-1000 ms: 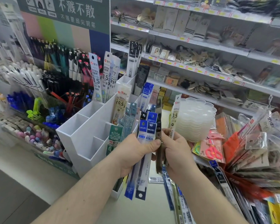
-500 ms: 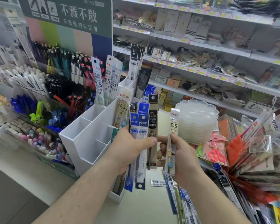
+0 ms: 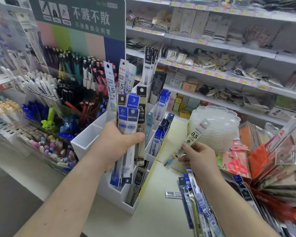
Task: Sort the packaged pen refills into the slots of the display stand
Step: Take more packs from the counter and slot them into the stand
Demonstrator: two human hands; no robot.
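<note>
Left hand (image 3: 116,144) grip clamped round bundle of refill packs (image 3: 129,129), held upright directly before white stand (image 3: 85,142). Right hand (image 3: 199,159) pinches single 0.5 pack (image 3: 194,135), tilted, right of stand, apart from bundle. Loose packs (image 3: 199,204) lie on tabletop (image 3: 157,218) right of stand.

Blue and beige refill packs (image 3: 128,127) upright at frame centre before my white display stand (image 3: 85,142), one clear pack (image 3: 193,136) tilting right.
</note>
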